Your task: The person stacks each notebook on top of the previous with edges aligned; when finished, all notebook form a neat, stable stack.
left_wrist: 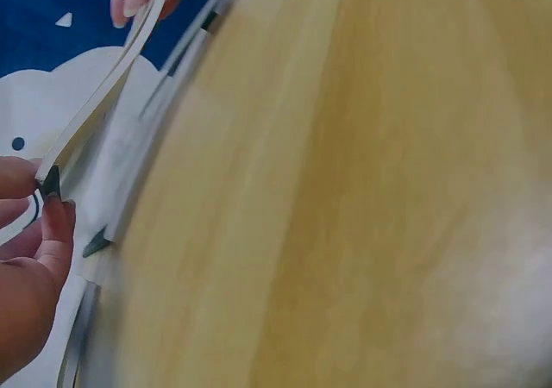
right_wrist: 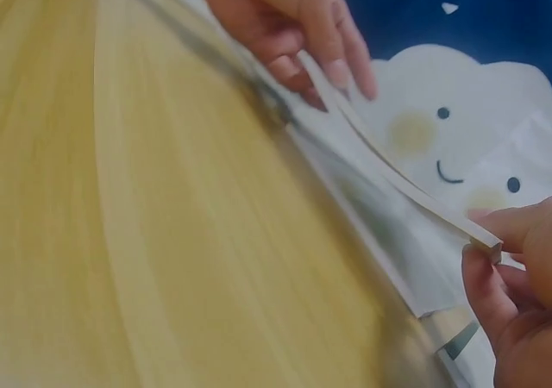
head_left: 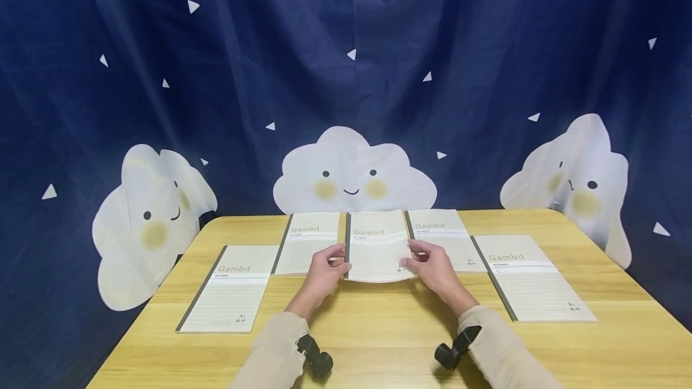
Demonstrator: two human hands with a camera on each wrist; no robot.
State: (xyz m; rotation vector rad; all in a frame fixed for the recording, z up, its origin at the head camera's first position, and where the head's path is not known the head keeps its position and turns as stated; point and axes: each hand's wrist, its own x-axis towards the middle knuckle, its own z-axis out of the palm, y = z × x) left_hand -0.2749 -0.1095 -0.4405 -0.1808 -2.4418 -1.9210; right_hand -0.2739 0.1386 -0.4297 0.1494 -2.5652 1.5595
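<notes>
Wooden tabletop point(head_left: 389, 341), four Gambit notebooks point(head_left: 229, 287) lying flat in an arc. The middle notebook point(head_left: 376, 251) is lifted off it, sagging, not yet set down: left hand point(head_left: 323, 275) and right hand point(head_left: 435, 269) each pinch one edge.

Four Gambit notebooks flat on wooden table point(head_left: 378, 341): near left point(head_left: 229, 288); far left point(head_left: 308, 241); far right point(head_left: 443, 236); near right point(head_left: 532, 284); navy cloud backdrop point(head_left: 354, 176) behind.
</notes>
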